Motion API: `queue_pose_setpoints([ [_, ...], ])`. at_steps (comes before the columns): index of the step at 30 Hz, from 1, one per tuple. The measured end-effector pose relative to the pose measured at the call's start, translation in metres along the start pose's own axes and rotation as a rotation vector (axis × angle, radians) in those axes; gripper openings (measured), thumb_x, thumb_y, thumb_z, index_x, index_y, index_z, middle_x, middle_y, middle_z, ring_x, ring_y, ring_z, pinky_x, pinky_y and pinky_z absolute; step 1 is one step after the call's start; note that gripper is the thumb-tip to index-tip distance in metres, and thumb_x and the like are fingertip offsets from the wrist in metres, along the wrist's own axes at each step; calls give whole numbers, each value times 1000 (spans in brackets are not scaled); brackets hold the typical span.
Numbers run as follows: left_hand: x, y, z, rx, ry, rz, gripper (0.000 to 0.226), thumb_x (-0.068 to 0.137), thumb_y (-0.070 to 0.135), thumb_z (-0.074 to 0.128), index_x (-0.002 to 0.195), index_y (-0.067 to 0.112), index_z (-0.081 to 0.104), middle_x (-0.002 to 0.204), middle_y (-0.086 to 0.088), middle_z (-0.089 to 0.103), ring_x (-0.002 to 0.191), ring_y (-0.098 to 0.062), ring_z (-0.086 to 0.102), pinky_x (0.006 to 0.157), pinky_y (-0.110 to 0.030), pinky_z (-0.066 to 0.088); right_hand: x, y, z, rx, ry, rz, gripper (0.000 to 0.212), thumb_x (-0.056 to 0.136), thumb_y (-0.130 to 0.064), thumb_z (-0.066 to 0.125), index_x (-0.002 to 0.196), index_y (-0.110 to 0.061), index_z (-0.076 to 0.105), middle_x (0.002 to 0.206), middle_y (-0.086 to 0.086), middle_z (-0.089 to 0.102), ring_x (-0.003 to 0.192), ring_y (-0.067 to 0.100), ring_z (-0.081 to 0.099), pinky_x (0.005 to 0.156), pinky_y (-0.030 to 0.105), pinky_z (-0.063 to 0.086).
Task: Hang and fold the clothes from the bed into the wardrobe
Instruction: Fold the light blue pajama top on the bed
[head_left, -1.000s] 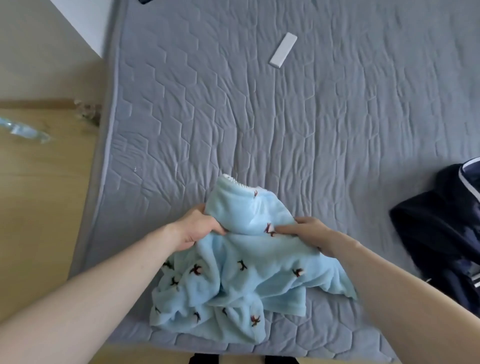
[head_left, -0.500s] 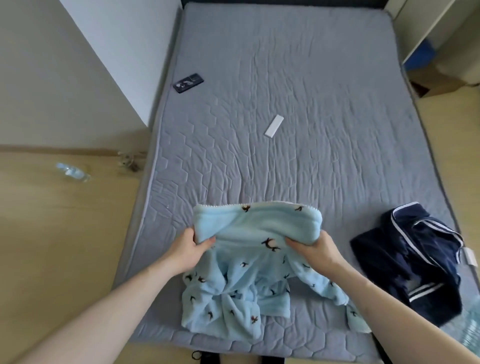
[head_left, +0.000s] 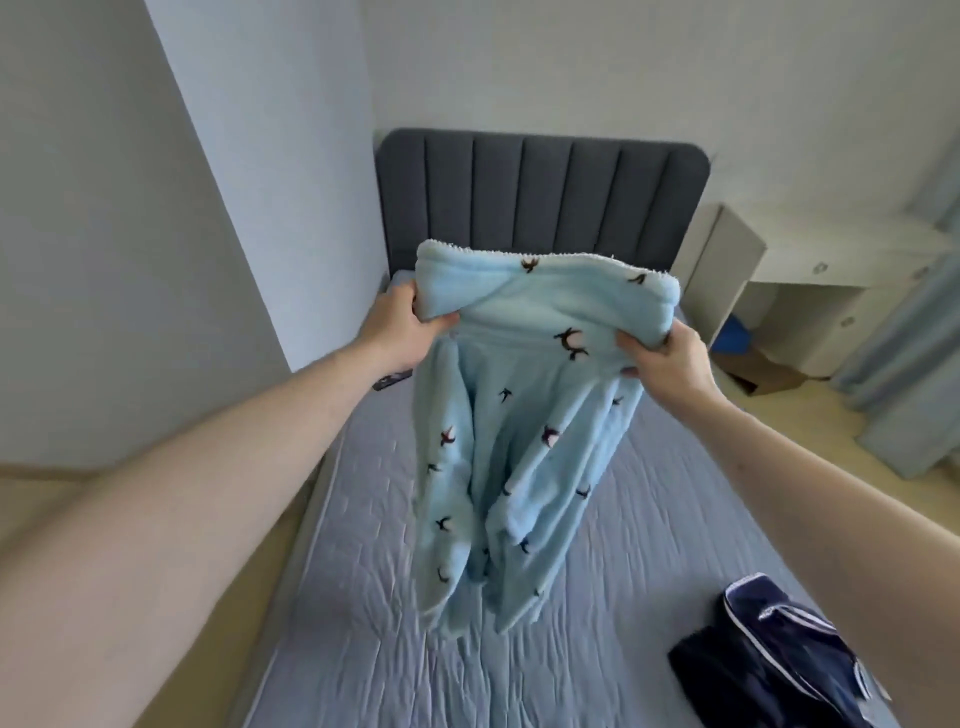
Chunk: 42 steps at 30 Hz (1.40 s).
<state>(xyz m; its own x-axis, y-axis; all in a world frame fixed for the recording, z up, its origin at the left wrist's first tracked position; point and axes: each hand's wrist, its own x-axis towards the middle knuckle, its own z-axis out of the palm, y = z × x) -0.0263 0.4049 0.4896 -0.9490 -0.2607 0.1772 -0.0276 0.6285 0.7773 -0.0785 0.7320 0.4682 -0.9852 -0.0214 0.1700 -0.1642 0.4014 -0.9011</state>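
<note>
Pinching the waistband of the light-blue fleece garment (head_left: 524, 415), left hand (head_left: 400, 327) and right hand (head_left: 665, 364) are holding it above the bed (head_left: 649, 519), likely letting it hang straight for folding.

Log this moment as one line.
left hand: grips fleece garment | right hand: grips it | garment: hanging above bed

no readable text, labels or numbers

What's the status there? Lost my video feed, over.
Left hand and right hand both grip the light blue fleece garment at its top edge. It hangs above the bed. Dark navy garment waits on the bed. Nothing in the way.
</note>
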Motion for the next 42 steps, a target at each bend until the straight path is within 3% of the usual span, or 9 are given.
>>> queue_pose_setpoints([
  [5, 32, 61, -47, -111, 70, 113, 53, 91, 37, 73, 136, 15, 55, 124, -4, 67, 108, -25, 66, 89, -42, 59, 26, -72, -23, -5, 124, -165, 12, 92, -34, 72, 96, -25, 66, 81, -17, 69, 68, -10, 62, 56, 11, 47],
  [9, 19, 60, -58, -39, 104, 218, 43, 93, 40, 70, 130, 23, 57, 109, 11, 65, 95, -9, 61, 72, -4, 44, 16, -76, -24, 22, 150, -220, 14, 92, -33, 72, 103, -28, 66, 86, -20, 69, 72, -17, 62, 54, 2, 43],
  [11, 1, 41, -47, -3, 83, 226, 34, 94, 35, 69, 125, 29, 58, 104, 11, 65, 92, -9, 61, 66, -1, 39, 2, -55, -19, 3, 125, -223, 15, 92, -30, 73, 106, -27, 67, 89, -20, 68, 76, -18, 62, 57, 3, 44],
  [16, -65, -53, 21, 93, -99, 213, 23, 91, 21, 69, 110, 32, 63, 103, 19, 63, 94, -2, 59, 79, -25, 49, -55, 49, 10, -211, -120, -283, 19, 89, -11, 75, 96, -27, 68, 93, -22, 67, 88, -2, 64, 69, 16, 47],
  [21, -143, -197, 127, 238, -367, 112, 31, 80, 14, 66, 104, 34, 65, 102, 24, 60, 95, 8, 50, 79, -16, 43, -125, 200, 66, -331, -418, -156, 18, 75, -35, 62, 92, -36, 69, 92, -19, 66, 93, 5, 59, 74, 20, 44],
  [29, -318, -395, 286, 386, -846, 12, 40, 72, -7, 57, 85, 29, 51, 103, 15, 50, 105, -6, 47, 87, -23, 44, -302, 446, 163, -516, -855, 173, 25, 83, -25, 68, 105, -36, 70, 105, -23, 53, 104, 2, 48, 82, 8, 36],
  [33, -368, -438, 326, 415, -936, -83, 48, 69, -18, 45, 93, 20, 61, 114, 7, 52, 110, -13, 46, 91, -24, 42, -360, 499, 186, -599, -957, 254, 30, 87, -23, 61, 112, -37, 71, 111, -17, 48, 110, 6, 41, 89, 18, 41],
  [39, -367, -456, 348, 621, -1212, -68, 26, 84, -5, 56, 98, 14, 68, 122, -1, 47, 118, -23, 44, 87, -38, 48, -364, 522, 201, -669, -1136, 311, 29, 95, -25, 55, 115, -37, 73, 124, -14, 48, 122, 9, 42, 98, 23, 44],
  [42, -364, -449, 358, 726, -1289, -32, 28, 84, -1, 63, 102, 17, 71, 121, -3, 44, 117, -25, 42, 83, -40, 48, -365, 523, 202, -708, -1182, 296, 29, 95, -21, 53, 112, -36, 72, 121, -14, 44, 118, 11, 40, 91, 19, 41],
])
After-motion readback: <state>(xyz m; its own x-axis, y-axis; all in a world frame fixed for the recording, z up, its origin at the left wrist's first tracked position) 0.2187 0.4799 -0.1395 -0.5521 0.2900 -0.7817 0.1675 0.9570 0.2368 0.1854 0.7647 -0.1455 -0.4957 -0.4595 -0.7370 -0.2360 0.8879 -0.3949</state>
